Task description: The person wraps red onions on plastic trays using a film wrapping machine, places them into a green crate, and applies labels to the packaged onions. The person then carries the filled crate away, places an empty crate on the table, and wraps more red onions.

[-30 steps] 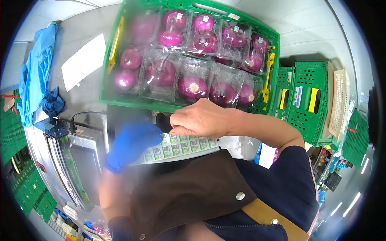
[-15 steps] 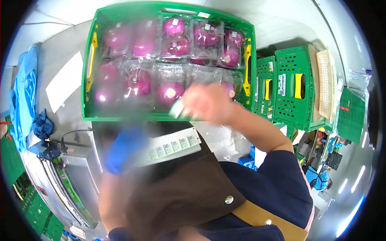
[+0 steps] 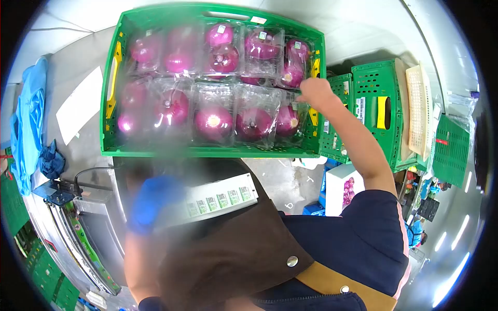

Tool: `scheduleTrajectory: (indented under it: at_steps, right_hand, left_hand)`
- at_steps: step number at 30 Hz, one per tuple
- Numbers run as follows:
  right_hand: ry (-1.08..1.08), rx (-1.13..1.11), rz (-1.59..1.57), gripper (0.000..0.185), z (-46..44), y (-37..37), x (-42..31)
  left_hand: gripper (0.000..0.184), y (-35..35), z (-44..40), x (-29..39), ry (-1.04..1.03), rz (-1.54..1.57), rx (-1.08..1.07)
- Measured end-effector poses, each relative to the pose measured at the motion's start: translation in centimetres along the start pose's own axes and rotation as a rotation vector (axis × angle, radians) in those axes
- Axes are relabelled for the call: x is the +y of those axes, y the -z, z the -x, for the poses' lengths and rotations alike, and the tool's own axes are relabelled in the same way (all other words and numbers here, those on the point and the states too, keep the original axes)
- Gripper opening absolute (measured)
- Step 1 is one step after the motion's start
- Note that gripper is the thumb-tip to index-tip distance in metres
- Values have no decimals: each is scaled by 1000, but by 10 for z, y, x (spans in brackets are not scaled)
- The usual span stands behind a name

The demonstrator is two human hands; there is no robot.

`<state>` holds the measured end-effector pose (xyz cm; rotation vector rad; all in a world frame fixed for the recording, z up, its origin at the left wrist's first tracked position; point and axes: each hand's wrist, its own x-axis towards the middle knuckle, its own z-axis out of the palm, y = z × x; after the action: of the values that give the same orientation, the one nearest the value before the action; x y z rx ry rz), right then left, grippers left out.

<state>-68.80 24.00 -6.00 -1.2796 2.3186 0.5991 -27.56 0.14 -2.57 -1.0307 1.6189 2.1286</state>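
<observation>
A green crate holds two rows of clear plastic packs of red onions. My right hand is bare and reaches over the crate's right end, its fingertips pinched at a small label on the right pack of the near row. Small labels also show on packs in the far row. My left hand, in a blue glove, is blurred and holds a white sheet of printed labels below the crate.
Green crates with a cream basket stand at the right. On the left are a white paper, blue cloth, a crumpled blue glove and a metal machine. A box with an onion picture is lower right.
My right hand has moved from the label sheet up and right to the near row's right pack. The sheet shows fewer labels. The crate appears shifted left in view.
</observation>
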Motion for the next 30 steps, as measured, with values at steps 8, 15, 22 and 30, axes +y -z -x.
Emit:
scheduleTrajectory:
  at_steps: [8, 15, 22, 30]
  right_hand:
    - [248, -9, -180, 41, -52, 2, -60]
    - [828, 204, -617, 38, -80, 53, -100]
    - [465, 134, 123, 31, -97, 100, -169]
    - [889, -200, -587, 36, -166, 131, -231]
  left_hand:
    - [11, -4, 9, 2, 13, 53, 22]
    - [9, -1, 17, 5, 53, 93, 110]
    - [11, 6, 29, -4, 5, 153, 122]
    - [10, 8, 38, -14, 43, 201, 232]
